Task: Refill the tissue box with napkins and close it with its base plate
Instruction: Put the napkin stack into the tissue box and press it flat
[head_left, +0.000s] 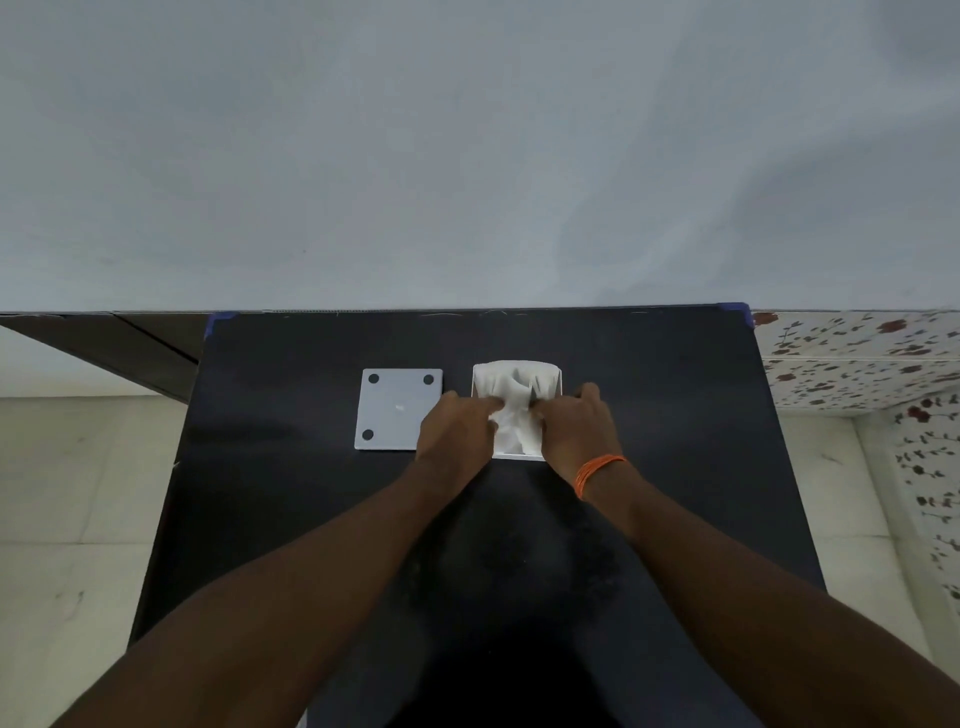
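Observation:
A white tissue box (559, 378) stands open side up on the black table (291, 519), filled with crumpled white napkins (511, 410). My left hand (457, 428) and my right hand (576, 426) both rest on the box's near half, fingers pinching and pressing the napkins. The box's near corners are hidden under my hands. The square grey base plate (397, 410), with dark round feet at its corners, lies flat just left of the box, its right edge touching my left hand.
The table's far edge meets a pale wall (467, 156). Tiled floor (62, 519) lies on the left, and a floral-patterned surface (857, 358) stands at the right. An orange thread band (597, 470) circles my right wrist.

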